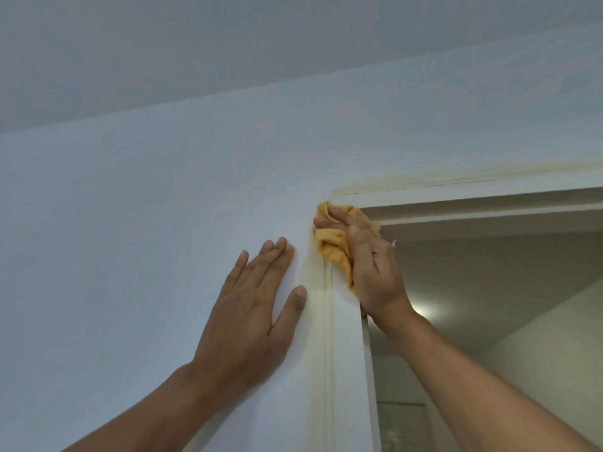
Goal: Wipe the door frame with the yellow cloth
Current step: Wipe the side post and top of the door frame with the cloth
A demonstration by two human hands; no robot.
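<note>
A pale wall (146,207) meets the ceiling (195,44) above. The cloth (332,246) is pressed by the right grip (368,265), closed on it, at the frame's (346,337) upper corner. The left grip (251,308) is laid flat, fingers spread, on the wall.

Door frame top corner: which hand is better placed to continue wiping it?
The right hand: it presses the yellow cloth on the door frame corner. The left hand lies flat on the wall, empty.

The cloth (331,247) is plain mustard yellow, unpatterned. The door frame (342,353) beside it is off-white, with yellowish staining along its outer edge. Left of the frame, the wall (130,223) is pale blue-grey.
</note>
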